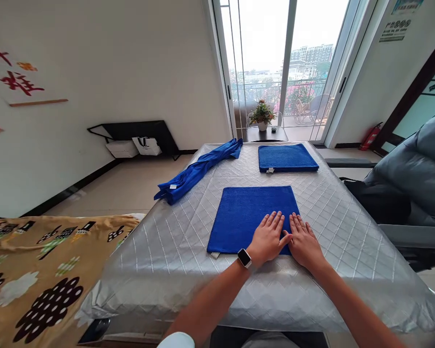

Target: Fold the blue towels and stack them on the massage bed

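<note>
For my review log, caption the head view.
Left hand flat on a blue cloth, right hand at its edge, silver cover beneath.

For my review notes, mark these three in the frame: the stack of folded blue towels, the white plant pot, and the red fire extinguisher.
Stack of folded blue towels [288,157]: head view, top towel's upper face.
White plant pot [263,126]: head view, front of its side.
Red fire extinguisher [370,137]: head view, middle of its body.

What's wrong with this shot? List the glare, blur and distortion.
Head view: the sky through the window is washed out nearly white; the silver tablecloth has a pale sheen; the doorframe leans, likely wide-lens distortion; the left forearm looks soft-edged.
</note>
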Demonstrator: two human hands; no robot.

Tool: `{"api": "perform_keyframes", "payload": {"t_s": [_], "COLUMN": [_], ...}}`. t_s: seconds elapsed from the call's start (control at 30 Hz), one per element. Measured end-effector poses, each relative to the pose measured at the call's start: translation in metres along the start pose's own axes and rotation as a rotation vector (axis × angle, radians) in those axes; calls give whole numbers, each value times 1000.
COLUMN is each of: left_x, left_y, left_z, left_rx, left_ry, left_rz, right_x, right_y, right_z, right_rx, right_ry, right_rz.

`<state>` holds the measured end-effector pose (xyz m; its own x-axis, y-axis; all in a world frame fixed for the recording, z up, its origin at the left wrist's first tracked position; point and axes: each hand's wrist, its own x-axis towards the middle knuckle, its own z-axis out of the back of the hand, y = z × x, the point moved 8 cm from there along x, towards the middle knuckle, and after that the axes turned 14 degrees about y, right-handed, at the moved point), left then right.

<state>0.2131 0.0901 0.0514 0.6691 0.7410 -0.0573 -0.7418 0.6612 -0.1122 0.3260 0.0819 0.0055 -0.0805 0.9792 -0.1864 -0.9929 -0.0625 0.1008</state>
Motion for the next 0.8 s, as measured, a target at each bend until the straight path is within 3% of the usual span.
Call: {"api": "perform_keyframes", "payload": {"t_s": [0.07,0.17,0.4,0.5,0.67,0.8], "left_x": [8,-6,-98,-133,-153,-150], "left_y": [-11,3,110,140,150,147], "left_z": [-11,-16,-20,-27,-35,-33], "left_rx": [-26,-51,26,72,57,41], "left_ry": [12,27,80,32,-6,-11], "left_rz": [-52,-52,326,427,470,491], "right_x": [0,-1,-2,-3,-1,21], "right_y": [-1,-1,0,-1,-3,6], "right_z": [-2,-1,3,2,2,25], "right_rx": [-2,6,9,-9,-64,-91], "right_ry": [13,13,32,45,112,134], "right_rz": [5,6,-5,-18,-25,19]}}
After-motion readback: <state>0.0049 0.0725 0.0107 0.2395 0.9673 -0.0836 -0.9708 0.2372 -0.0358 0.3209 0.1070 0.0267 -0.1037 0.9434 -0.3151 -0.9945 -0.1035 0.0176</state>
